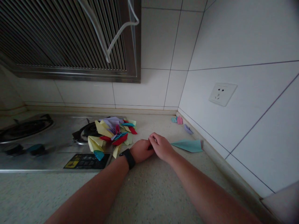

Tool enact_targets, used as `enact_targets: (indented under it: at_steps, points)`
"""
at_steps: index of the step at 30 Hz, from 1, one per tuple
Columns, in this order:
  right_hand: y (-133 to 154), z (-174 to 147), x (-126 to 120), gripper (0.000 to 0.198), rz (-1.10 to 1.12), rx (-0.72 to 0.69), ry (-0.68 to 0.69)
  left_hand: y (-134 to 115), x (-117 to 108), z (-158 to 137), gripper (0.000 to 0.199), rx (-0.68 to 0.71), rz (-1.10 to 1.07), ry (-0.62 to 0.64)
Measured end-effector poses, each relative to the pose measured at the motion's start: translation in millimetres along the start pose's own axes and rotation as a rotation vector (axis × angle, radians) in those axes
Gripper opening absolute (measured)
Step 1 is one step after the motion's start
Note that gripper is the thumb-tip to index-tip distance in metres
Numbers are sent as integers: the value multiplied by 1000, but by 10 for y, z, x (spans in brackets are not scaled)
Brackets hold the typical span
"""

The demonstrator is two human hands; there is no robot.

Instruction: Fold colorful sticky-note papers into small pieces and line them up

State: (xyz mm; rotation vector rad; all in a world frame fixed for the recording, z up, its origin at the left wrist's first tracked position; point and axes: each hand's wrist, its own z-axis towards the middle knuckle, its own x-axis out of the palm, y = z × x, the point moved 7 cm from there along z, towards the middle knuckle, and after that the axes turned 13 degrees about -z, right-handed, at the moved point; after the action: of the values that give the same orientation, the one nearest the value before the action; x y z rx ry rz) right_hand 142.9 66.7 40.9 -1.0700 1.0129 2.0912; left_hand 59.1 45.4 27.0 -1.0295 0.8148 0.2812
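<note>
My left hand (141,151), with a black watch (129,158) on its wrist, meets my right hand (161,147) above the counter. Both have their fingers curled and closed together. Whatever lies between the fingertips, if anything, is hidden. To the left, close by my left hand, a heap of folded paper pieces (119,139) in yellow, red, purple and blue lies partly over the stove. Just right of my right hand, a light blue paper plane (189,145) rests on the counter.
A gas stove (58,149) fills the left, under a range hood (137,62) with a dangling white cable (108,51). Small folded papers, one pink (179,120) and one purple (188,129), sit along the right wall. A socket (223,94) is set in that wall.
</note>
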Motion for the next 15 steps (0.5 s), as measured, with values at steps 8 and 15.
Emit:
enact_targets:
  at_steps: [8,15]
  points:
    - [-189,71,70,31,60,36,53,-106,-234,-67,26,-31,453,-36]
    - [-271,99,85,33,66,52,61,-48,-702,-177,26,-108,511,-214]
